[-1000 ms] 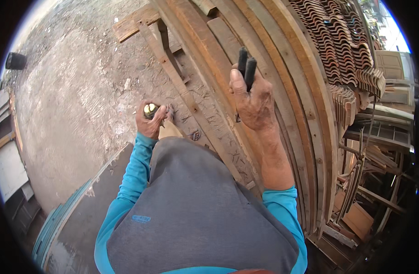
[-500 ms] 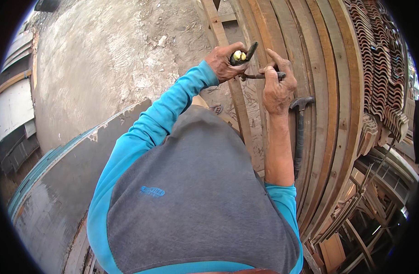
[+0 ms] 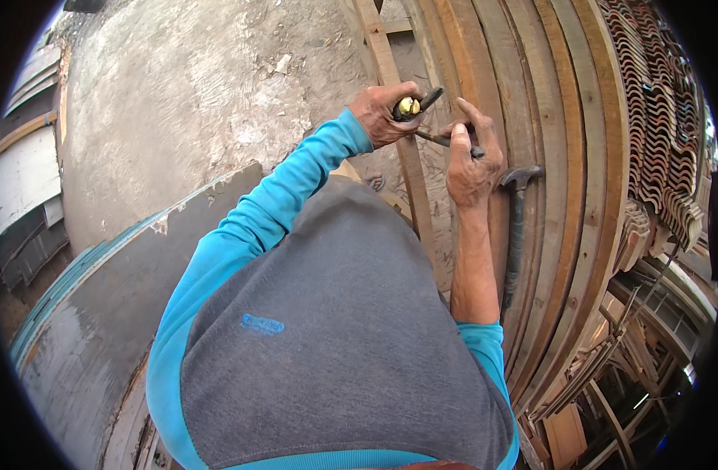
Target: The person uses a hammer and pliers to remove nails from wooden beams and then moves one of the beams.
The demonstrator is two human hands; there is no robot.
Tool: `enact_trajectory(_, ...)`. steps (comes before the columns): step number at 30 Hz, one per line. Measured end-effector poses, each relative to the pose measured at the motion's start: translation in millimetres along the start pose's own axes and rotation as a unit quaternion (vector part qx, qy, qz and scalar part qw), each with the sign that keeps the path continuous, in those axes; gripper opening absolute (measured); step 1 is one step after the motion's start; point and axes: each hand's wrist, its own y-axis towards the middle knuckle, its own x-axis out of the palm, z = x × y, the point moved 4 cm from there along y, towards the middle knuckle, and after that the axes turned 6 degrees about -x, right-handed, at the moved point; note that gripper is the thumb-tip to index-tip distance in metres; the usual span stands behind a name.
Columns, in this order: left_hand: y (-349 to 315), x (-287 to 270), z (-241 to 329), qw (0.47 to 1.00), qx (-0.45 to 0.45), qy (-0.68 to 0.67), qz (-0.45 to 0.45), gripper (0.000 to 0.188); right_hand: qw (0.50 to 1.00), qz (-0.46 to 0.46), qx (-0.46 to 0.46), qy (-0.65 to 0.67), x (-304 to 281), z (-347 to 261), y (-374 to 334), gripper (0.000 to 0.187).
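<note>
My left hand [image 3: 385, 116] is closed around a dark tool [image 3: 432, 98] whose stubby arm sticks out past the fingers. A split, rounded pale-yellow piece [image 3: 408, 106] shows in that grip. My right hand [image 3: 474, 164] pinches a thin dark rod [image 3: 476, 152] between thumb and fingers, its index finger raised. The rod runs toward my left hand; whether it is part of the same tool, I cannot tell. Beside my right forearm a hammer [image 3: 515, 243] with a dark handle lies on long wooden beams [image 3: 566, 196].
Curved roof tiles [image 3: 656, 102] are stacked right of the beams. Scrap wood [image 3: 609, 407] lies at the lower right. A narrow plank [image 3: 390, 66] crosses beyond my left hand over rough ground [image 3: 179, 94]. On the left is a grey panel [image 3: 100, 345].
The thin dark rod in my right hand now slants downward more, and that hand has dropped slightly. My left hand keeps its grip almost in place. The hammer still lies on the beams.
</note>
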Motion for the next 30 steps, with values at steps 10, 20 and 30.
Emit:
enact_trajectory(10, -14.1, 0.3, 1.4, 1.0, -0.007, -0.018, -0.001, 0.033, 0.97, -0.051, -0.143, 0.188, 39.2, -8.5, 14.7, 0.03)
enact_trajectory(20, -20.8, 35.3, -3.4, 0.997, -0.053, -0.019, 0.049, 0.062, 0.982, 0.014, -0.075, 0.171, 54.5, 7.8, 33.5, 0.042)
enact_trajectory(30, -0.1, 26.4, -45.9, 0.998, -0.046, -0.012, 0.052, 0.068, 0.997, -0.031, -0.061, 0.036, 92.0, 3.9, 81.4, 0.045)
